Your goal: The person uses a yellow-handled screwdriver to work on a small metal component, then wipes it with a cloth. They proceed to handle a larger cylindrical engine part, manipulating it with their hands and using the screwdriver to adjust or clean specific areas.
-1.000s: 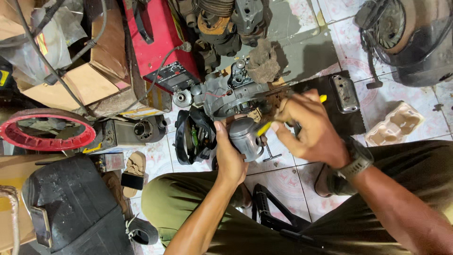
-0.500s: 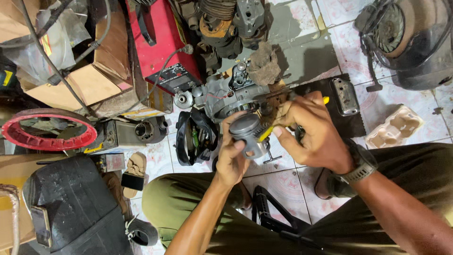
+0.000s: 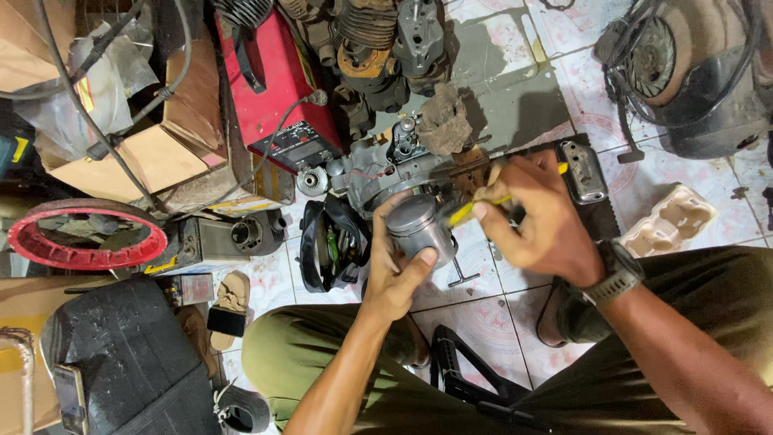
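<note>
One piston (image 3: 419,228) gripped in left hand (image 3: 396,270).

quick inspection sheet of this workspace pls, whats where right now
surface: tiled floor, stained
job's things: grey metal piston, upright by the small engine block; yellow-handled tool
clutter: red machine case, cardboard boxes, red ring, egg carton, engine parts
grippers: left hand grips the piston; right hand holds the tool
cables: black leads over the boxes
surroundings: person's olive trousers, black seat
</note>
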